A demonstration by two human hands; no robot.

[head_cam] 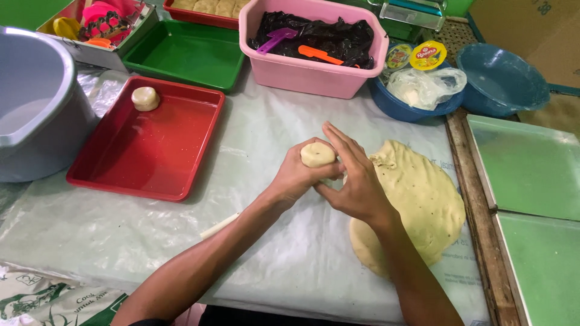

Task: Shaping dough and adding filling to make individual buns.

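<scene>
The left hand (299, 176) has its grip wrapped around a small dough ball (318, 154), which sits in the curl of thumb and fingers just above the plastic-covered surface (181, 241); the right hand (356, 181) lies against it from the other side, fingers flat and spread, pressing rather than clasping, so its grip is loose and holds nothing of its own. Judging by this, the step in hand is shaping the piece round and smooth — the next move would call for an even turn between both palms, without flattening the top. Just right of the hands lies the large speckled dough mass (417, 199), partly covered by the right forearm. To the left a red tray (151, 151) carries one shaped dough round (145, 98) in its far corner, well apart from the hands. Behind stand a green tray (187, 54) and a pink tub (302, 72) lined with black plastic. The underside of the held ball is hidden by the fingers — and the grey bucket (36, 102) is cut off at the left edge
</scene>
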